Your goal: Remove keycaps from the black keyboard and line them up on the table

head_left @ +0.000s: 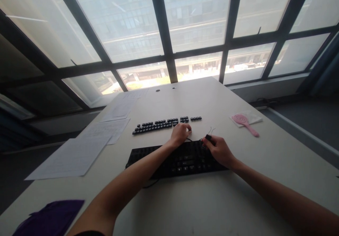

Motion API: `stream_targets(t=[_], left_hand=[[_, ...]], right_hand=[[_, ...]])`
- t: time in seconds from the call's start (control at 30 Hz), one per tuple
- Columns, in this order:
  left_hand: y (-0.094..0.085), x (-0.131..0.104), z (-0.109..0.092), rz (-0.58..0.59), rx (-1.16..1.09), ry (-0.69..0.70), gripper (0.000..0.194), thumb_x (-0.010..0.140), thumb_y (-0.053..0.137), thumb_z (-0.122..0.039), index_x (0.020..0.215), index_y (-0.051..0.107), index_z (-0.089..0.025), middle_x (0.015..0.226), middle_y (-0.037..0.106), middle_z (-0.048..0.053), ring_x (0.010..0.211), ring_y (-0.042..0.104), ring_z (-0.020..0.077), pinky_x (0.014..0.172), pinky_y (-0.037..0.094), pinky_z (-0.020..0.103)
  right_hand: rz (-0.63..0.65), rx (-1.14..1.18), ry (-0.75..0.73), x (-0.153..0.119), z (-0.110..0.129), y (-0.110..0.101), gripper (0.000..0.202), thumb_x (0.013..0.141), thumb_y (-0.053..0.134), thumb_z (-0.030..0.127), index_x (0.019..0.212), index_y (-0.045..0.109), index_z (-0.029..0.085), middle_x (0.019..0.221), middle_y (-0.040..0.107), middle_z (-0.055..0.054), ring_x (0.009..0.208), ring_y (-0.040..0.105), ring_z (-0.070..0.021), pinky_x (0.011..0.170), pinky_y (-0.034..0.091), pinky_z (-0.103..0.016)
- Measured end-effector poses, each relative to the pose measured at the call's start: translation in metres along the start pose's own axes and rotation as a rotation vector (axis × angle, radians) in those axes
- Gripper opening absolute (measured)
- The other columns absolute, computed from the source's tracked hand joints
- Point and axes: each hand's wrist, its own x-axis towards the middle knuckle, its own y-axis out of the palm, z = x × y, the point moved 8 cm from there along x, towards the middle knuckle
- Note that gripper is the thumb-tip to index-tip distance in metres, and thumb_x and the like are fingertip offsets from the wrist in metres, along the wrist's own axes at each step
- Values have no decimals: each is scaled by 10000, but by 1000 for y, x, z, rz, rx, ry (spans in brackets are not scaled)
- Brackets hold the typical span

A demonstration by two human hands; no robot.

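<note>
A black keyboard [182, 163] lies across the white table in front of me, its left part hidden under my left forearm. Behind it, removed black keycaps [156, 124] stand in rows. My left hand [180, 134] is closed in a pinch just in front of the right end of these rows, with a small dark keycap [189, 130] partly visible between thumb and finger. Over the keyboard's upper right, my right hand [218, 149] is closed on a keycap puller [208, 137] with a black handle. Its thin wires point up and away from me.
Sheets of paper [71, 156] spread along the table's left side. On the right, a pink hairbrush [246, 123] lies on a white wipe or packet [255, 117]. Purple cloth [50, 216] sits near the left front edge. Large windows [196, 17] rise beyond the table [190, 100].
</note>
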Motion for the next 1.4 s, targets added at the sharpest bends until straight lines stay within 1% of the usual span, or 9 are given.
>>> stream_targets(t=[0.17,0.33,0.53,0.73,0.9,1.0,1.13,1.27,1.4], left_hand=[[6,16,3,-21,65,27,75,815,721,-211,851,785,-229,930,730,61,991,600,249,971,444,374],[0,28,12,-84,127,28,77,819,719,-218,835,790,-244,1049,673,60,1020,538,254,935,466,368],[0,33,18,-121,110,10,62,811,731,-225,820,787,-247,1034,661,59,1001,519,259,897,476,371],[1,36,24,-116,55,-40,71,796,730,-197,821,781,-239,1007,665,58,1005,532,257,925,462,374],[-7,35,22,-135,46,-52,65,769,755,-212,833,768,-218,998,662,59,1002,544,249,924,466,367],[-19,25,9,-166,29,-23,70,811,709,-214,858,760,-211,1003,659,60,990,555,233,946,454,372],[-27,-7,-30,-137,-46,83,140,868,619,-189,927,744,-210,1001,674,53,980,572,221,979,433,380],[-15,-48,-69,-16,-138,144,199,896,542,-154,945,726,-213,969,685,48,955,581,219,916,458,357],[1,-71,-85,30,-219,162,224,910,504,-137,976,704,-214,971,672,50,943,576,212,906,462,345]], right_hand=[[-6,-39,-16,0,2,0,332,926,551,384,723,672,152,651,646,-16,635,566,-170,591,393,-261],[-17,-14,5,1,1,-2,314,924,554,376,738,677,154,641,632,-9,625,558,-163,582,386,-257],[-31,-1,7,0,1,-4,306,927,559,371,734,668,160,648,636,-11,629,569,-163,587,400,-257],[-24,9,7,0,-1,-3,303,932,555,372,750,671,159,660,649,-18,641,586,-172,596,413,-263],[-34,37,-4,1,1,-4,301,932,556,373,741,655,163,655,634,-14,624,578,-166,589,414,-264],[-102,54,-37,4,5,-12,306,924,566,383,732,657,163,669,604,-19,635,561,-163,593,419,-267],[-145,125,-6,11,5,-25,285,904,589,411,834,699,157,676,614,-27,617,559,-165,568,424,-271],[-125,145,19,18,4,-39,255,861,645,400,909,688,153,650,617,-14,582,561,-164,550,430,-273],[17,96,-10,18,5,-39,218,846,655,372,791,653,162,633,605,-5,598,555,-161,565,430,-269]])
